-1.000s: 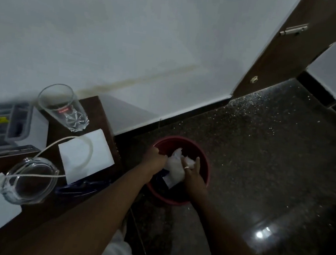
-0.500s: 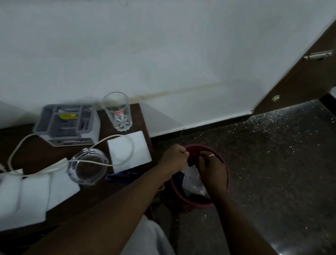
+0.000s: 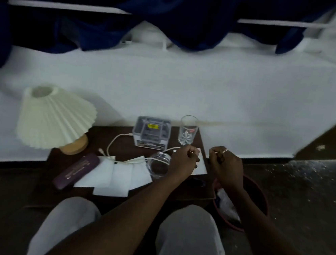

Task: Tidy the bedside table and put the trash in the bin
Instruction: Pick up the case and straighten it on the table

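Beside table (image 3: 104, 135), bin (image 3: 259, 201) sits below right hand (image 3: 226, 166).

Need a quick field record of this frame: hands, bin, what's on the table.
left hand: loosely curled above white paper, no clear grip
right hand: curled, above bin's near edge, ring visible
bin: red, on floor right of table, crumpled trash inside
table: lamp, tall glass, glass bowl, white cable, grey box, purple case, paper sheets
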